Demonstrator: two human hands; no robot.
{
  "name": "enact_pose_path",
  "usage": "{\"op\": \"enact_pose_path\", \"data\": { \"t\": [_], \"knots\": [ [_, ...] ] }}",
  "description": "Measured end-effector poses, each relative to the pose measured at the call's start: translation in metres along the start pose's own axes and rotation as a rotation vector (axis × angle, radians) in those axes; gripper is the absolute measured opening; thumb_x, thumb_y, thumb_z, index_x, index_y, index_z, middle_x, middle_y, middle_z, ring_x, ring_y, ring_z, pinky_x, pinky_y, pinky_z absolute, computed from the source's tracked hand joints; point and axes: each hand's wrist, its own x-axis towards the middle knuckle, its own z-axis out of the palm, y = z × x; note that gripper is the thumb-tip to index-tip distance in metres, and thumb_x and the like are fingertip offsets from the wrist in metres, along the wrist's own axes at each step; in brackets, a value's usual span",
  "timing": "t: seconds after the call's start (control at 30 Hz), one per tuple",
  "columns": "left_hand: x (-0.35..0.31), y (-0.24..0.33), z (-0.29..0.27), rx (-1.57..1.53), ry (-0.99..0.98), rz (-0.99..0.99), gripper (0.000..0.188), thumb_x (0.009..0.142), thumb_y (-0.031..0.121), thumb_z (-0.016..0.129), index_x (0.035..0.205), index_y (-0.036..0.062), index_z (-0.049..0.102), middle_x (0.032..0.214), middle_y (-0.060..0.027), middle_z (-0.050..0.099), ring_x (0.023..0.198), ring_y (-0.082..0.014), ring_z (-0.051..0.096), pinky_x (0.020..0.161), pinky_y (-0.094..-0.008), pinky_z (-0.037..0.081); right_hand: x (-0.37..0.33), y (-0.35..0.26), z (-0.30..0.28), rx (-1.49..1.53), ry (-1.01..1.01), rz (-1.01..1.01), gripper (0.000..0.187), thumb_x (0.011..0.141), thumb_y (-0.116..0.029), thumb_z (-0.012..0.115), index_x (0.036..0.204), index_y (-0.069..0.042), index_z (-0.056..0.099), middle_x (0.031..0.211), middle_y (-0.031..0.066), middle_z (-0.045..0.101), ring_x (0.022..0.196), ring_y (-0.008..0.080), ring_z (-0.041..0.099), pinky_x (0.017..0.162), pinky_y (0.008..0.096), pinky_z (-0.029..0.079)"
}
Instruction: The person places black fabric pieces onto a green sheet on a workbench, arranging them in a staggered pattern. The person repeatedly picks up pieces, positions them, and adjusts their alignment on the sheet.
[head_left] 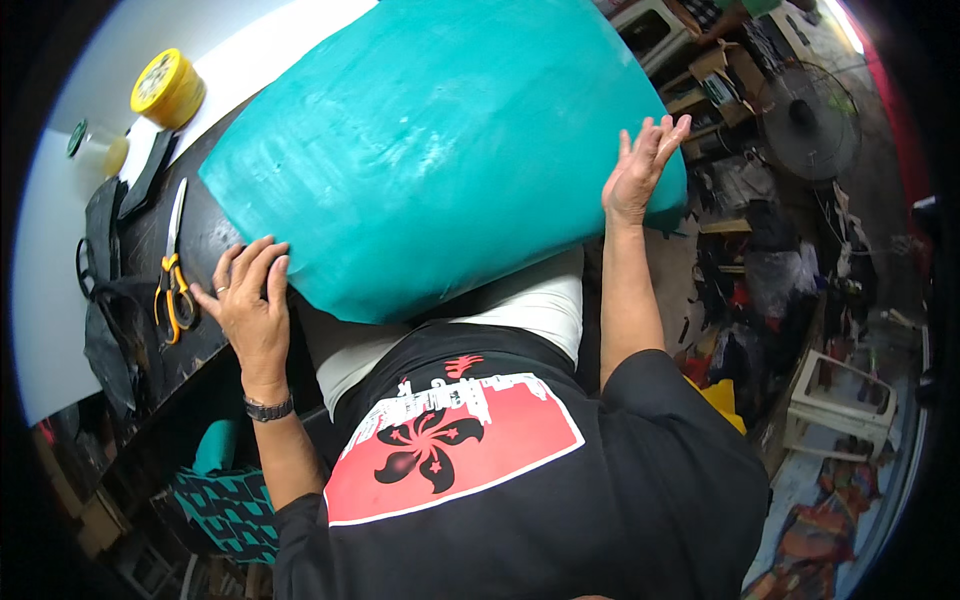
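A large teal sheet (440,150), of leather or rubber-like material with pale smears, covers most of the dark worktable in front of me, and its near edge overhangs toward my lap. At its lower left corner my left hand (255,300) has its fingers apart, the fingertips at the edge of the sheet. Over the right side my right hand (640,172) is raised with the fingers spread and nothing in it. Orange-and-black handled scissors (174,275) lie with their blades shut on the table, just left of my left hand.
A yellow tub (168,88) and a clear jar with a green lid (97,148) stand at the far left. Black strips (103,250) lie beside the scissors. A fan (808,118), a pale stool (838,405) and scattered scraps are on the right. Teal-and-black cut-out material (228,510) sits below left.
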Motion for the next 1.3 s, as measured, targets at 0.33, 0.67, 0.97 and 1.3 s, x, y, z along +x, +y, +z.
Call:
{"op": "enact_pose_path", "data": {
  "t": [0.33, 0.67, 0.97, 1.3],
  "knots": [
    [0.028, 0.012, -0.012, -0.173, 0.126, 0.018, 0.013, 0.093, 0.021, 0.072, 0.095, 0.008, 0.071, 0.102, -0.0069, 0.07, 0.102, -0.0273, 0.063, 0.104, -0.0402, 0.039, -0.004, 0.007, -0.037, 0.866, -0.256, 0.5, 0.099, 0.091, -0.082, 0.036, 0.163, -0.022, 0.005, 0.164, 0.0281, 0.016, 0.151, 0.0465, 0.02, 0.119, 0.0661, 0.021],
    [0.065, 0.189, 0.025, -0.93, -0.349, 0.468, 0.045, 0.098, 0.024, 0.066, 0.139, 0.0086, 0.058, 0.148, -0.0162, 0.052, 0.14, -0.0324, 0.047, 0.115, -0.044, 0.036, -0.026, -0.005, -0.008, 0.979, -0.375, 0.506, 0.093, 0.094, -0.078, 0.035, 0.163, -0.023, 0.007, 0.165, 0.0251, 0.014, 0.15, 0.0455, 0.024, 0.117, 0.0652, 0.028],
    [0.059, 0.17, 0.025, -0.724, -0.222, 0.554, 0.033, 0.094, 0.015, 0.071, 0.127, 0.0111, 0.066, 0.121, -0.0116, 0.065, 0.105, -0.027, 0.068, 0.084, -0.0358, 0.056, -0.027, -0.002, -0.044, 0.551, -0.233, 0.321, 0.078, 0.103, -0.036, 0.058, 0.161, -0.016, 0.01, 0.143, 0.0286, 0.048, 0.126, 0.042, 0.056, 0.104, 0.0516, 0.048],
    [0.023, 0.039, -0.022, -0.57, 0.21, -0.016, 0.013, 0.085, 0.018, 0.08, 0.09, 0.0065, 0.076, 0.077, -0.0077, 0.069, 0.064, -0.0207, 0.065, 0.058, -0.0318, 0.049, -0.03, -0.018, 0.041, 0.381, -0.439, 0.24, 0.072, 0.103, -0.019, 0.059, 0.16, -0.014, 0.014, 0.123, 0.0193, 0.063, 0.108, 0.0267, 0.065, 0.099, 0.0429, 0.048]
  ]
}}
